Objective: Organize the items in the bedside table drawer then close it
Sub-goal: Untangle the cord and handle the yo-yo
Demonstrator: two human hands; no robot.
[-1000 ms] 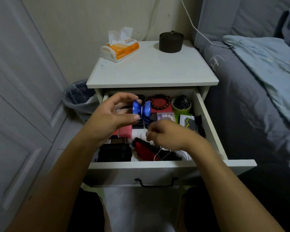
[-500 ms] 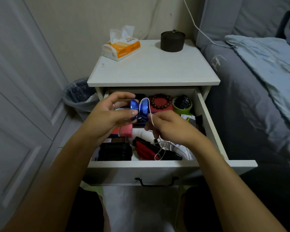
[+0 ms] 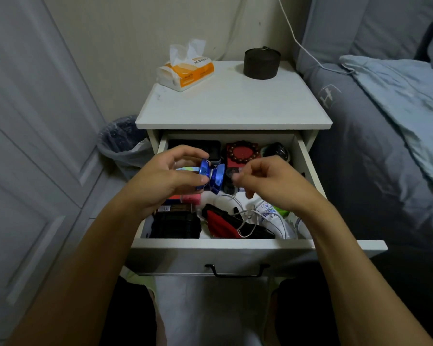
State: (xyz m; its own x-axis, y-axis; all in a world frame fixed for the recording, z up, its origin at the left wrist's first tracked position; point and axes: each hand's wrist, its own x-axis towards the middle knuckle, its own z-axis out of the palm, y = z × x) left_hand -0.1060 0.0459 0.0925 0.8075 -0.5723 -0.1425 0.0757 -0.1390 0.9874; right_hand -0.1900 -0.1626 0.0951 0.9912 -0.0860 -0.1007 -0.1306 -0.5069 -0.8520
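Note:
The white bedside table's drawer [image 3: 235, 248] stands pulled out, full of small items. My left hand [image 3: 165, 178] grips a blue metal yo-yo [image 3: 211, 176] above the drawer's middle. Just right of it, my right hand [image 3: 268, 182] has its fingers curled and pinches the yo-yo's thin white string near the fingertips. The string [image 3: 245, 221] trails down in loops over a red and black pouch [image 3: 223, 224]. A brown bead bracelet [image 3: 243, 152] lies on a red box at the back, with a green-rimmed round item [image 3: 276, 151] beside it. A black case [image 3: 176, 224] sits front left.
On the tabletop [image 3: 233, 108] stand a tissue pack [image 3: 185, 71] and a dark round jar [image 3: 261, 62]. A bin with a plastic liner [image 3: 123, 143] sits left of the table. The bed [image 3: 385, 146] is close on the right, a cupboard door [image 3: 35, 146] on the left.
My right hand rose from low over the drawer's front to beside the yo-yo, drawing the string with it. The left hand kept the yo-yo nearly in place.

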